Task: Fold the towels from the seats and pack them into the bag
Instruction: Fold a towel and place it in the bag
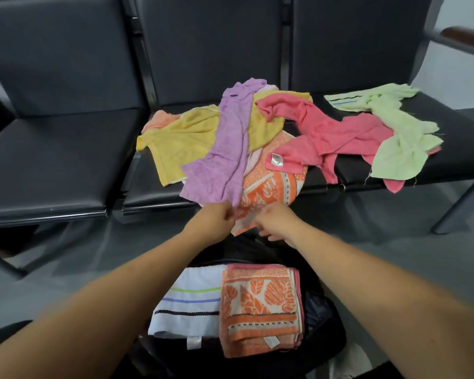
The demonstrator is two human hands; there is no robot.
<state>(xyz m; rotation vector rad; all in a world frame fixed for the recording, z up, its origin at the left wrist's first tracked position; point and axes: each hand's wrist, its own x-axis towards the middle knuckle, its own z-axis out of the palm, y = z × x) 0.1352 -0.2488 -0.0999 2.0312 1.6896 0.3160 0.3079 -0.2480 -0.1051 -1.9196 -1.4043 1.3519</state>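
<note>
Picking step: our left hand point(220, 218) and right hand point(274, 223) pinch the orange towel point(271, 187) by its near edge; next we'd pull it free and fold it for the bag point(327, 324).

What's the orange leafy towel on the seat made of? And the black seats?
The orange leafy towel looks like cotton terry cloth: matte, a bit fuzzy, with the pattern seemingly woven in and thin threads at its edge. The black seats look like padded vinyl or leather, I can't tell which: smooth, with a dull sheen where light hits.
</note>
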